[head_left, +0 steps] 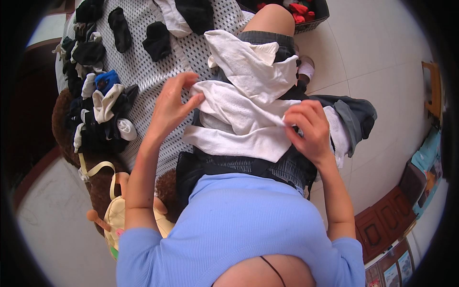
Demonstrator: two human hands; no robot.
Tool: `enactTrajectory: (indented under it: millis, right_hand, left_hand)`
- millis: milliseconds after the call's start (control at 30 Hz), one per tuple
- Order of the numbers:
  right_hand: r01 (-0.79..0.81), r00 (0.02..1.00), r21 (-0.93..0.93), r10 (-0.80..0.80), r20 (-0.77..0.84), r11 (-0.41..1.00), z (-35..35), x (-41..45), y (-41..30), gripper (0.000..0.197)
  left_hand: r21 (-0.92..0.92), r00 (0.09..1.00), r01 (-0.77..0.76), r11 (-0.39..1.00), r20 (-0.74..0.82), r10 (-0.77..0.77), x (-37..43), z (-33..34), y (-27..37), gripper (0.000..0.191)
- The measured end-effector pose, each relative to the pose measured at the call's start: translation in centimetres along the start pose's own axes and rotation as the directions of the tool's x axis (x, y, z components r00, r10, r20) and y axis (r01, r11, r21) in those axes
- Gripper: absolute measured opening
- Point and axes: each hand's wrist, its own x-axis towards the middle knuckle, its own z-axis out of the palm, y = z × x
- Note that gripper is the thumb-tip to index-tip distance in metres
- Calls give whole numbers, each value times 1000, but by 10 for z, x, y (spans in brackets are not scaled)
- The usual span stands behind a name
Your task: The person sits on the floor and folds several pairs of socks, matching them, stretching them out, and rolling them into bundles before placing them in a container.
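Several white socks lie across my lap. My right hand (309,129) pinches the edge of a white sock (229,104) at its right end. Above the other end of that sock, my left hand (179,95) has its thumb and fingers apart; whether the thumb touches the fabric is unclear. Nearer my waist lies another white sock (244,143), and towards my knee are further white socks (251,71), overlapping one another. Dark and white garments or socks (349,118) hang beside my right thigh.
A dotted grey-white cover (143,93) holds black socks (157,41) and a pile of mixed socks (104,97) at the left. A yellow bag (116,215) rests by brown plush. Beyond my knee, a dark basket (312,25) with red items stands on the tiled floor (380,71).
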Motion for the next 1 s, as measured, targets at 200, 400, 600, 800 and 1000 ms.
enactTrajectory:
  millis: [200,400,600,800,1000]
  right_hand:
    - [14,995,516,40,-93,856,-24,14,-15,23]
    - [-272,821,495,467,-328,825,-51,73,-11,19]
    - [-351,897,33,346,-275,936,-47,102,40,26]
    - [-273,952,272,219,213,923,-9,7,-3,27]
    - [-296,917,256,199,347,920,3,-13,-10,20]
  left_hand:
    - [-351,973,81,933,229,2,-4,-37,14,17]
    - [-704,996,-25,710,-76,-39,32,-57,28,22]
    - [-171,947,-229,958,-267,178,74,-21,13,38]
    - [-115,873,233,966,462,-156,-15,-28,-11,32]
    - [-10,767,212,977,621,-160,-36,-38,8,30]
